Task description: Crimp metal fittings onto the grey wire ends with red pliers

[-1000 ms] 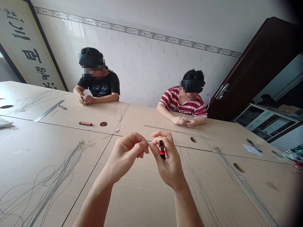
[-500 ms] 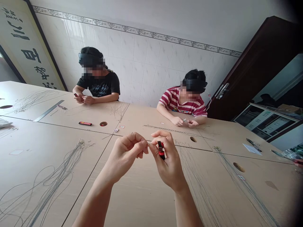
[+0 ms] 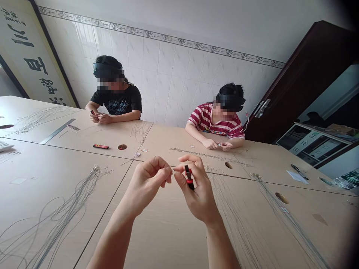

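Observation:
My left hand (image 3: 148, 185) is raised above the table, thumb and forefinger pinched on a thin strand (image 3: 172, 171) whose tip barely shows. Facing it, my right hand (image 3: 198, 194) is curled around a small black tool with red bands (image 3: 190, 182); its exact kind cannot be made out. The right thumb and forefinger come close to the strand's tip, and whether they touch it is unclear. To the left lies a bundle of thin grey cords (image 3: 70, 203) with small metal ends. More fine cords (image 3: 232, 213) stretch out beneath and beyond my right forearm.
Across the table (image 3: 157, 231) sit a person in black (image 3: 120, 101) and a person in red stripes (image 3: 213, 119), both handling small things. A black-and-red case (image 3: 101, 147), a steel ruler (image 3: 57, 131), another cord bundle (image 3: 291, 220) and a pen (image 3: 299, 171) lie around. Round holes pierce the tabletop.
My right hand and its tool have shifted slightly left. The left fingertips have also moved a little left. The hand at the far right edge has gone from view.

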The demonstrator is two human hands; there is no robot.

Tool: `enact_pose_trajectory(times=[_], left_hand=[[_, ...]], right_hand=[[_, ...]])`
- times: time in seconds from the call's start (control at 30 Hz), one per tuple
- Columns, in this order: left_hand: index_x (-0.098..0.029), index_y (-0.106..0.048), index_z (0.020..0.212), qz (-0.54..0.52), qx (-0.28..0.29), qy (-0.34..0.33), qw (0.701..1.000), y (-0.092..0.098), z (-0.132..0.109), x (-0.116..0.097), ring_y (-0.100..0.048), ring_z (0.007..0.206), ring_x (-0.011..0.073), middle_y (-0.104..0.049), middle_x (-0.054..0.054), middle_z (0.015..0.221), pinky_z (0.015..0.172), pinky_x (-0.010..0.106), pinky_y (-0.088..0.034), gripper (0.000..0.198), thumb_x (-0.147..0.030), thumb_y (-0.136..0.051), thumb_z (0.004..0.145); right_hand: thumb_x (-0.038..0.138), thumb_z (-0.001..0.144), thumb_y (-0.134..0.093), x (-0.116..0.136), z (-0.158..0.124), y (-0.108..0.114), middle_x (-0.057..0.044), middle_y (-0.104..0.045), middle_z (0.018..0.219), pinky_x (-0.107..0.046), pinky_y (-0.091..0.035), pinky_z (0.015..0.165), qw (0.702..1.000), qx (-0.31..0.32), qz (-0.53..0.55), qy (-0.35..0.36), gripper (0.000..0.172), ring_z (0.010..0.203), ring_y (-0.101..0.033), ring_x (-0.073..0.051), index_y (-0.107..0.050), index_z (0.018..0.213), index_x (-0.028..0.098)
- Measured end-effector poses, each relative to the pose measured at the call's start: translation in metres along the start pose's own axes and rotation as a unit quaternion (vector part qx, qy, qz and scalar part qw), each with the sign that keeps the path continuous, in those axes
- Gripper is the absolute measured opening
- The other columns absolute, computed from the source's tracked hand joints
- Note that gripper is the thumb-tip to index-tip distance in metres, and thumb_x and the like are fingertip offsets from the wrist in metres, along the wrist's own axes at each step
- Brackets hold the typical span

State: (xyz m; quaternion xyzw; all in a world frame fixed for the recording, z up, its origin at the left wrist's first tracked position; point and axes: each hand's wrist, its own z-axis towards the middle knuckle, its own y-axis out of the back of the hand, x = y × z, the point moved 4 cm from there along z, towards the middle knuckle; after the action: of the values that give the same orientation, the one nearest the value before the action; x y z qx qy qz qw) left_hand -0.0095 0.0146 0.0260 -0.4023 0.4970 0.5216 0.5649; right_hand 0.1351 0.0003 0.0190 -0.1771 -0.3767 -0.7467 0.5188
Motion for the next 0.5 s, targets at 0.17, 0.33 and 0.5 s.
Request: enact_pose_trajectory(times=[0.17,0.33,0.5], left_hand=[[-0.018,-0.054,0.064,0.014,-0.012,0.027,0.999,0.006,0.002,0.003,-0.044,0.056,0.0094,-0.058,-0.003,0.062,0.052,0.022,-0.035,0.018,-0.024,-0.054,0.08],[-0.018,-0.052,0.063,0.026,0.0,0.05,0.998,0.008,0.001,0.003,-0.042,0.056,0.0092,-0.058,-0.003,0.062,0.051,0.022,-0.032,0.016,-0.021,-0.053,0.079],[-0.018,-0.051,0.063,0.021,0.018,0.055,0.998,0.006,0.0,0.001,-0.04,0.054,0.0087,-0.057,-0.003,0.062,0.049,0.021,-0.03,0.017,-0.022,-0.052,0.079]], right_hand=[[0.023,0.093,-0.049,-0.014,0.008,0.014,-0.007,-0.057,0.102,-0.028,-0.046,0.068,0.998,0.003,-0.062,-0.005,0.016,0.096,-0.058,-0.019,-0.052,0.078,0.02],[0.022,0.094,-0.046,-0.015,0.022,0.03,-0.003,-0.056,0.077,-0.033,-0.038,0.072,0.935,0.085,-0.317,0.134,0.021,0.073,-0.05,-0.018,-0.049,0.073,0.021],[0.028,0.096,-0.044,-0.01,0.027,0.035,-0.003,-0.051,0.065,-0.032,-0.029,0.062,0.857,0.065,-0.461,0.222,0.033,0.066,-0.043,-0.019,-0.049,0.064,0.021]])
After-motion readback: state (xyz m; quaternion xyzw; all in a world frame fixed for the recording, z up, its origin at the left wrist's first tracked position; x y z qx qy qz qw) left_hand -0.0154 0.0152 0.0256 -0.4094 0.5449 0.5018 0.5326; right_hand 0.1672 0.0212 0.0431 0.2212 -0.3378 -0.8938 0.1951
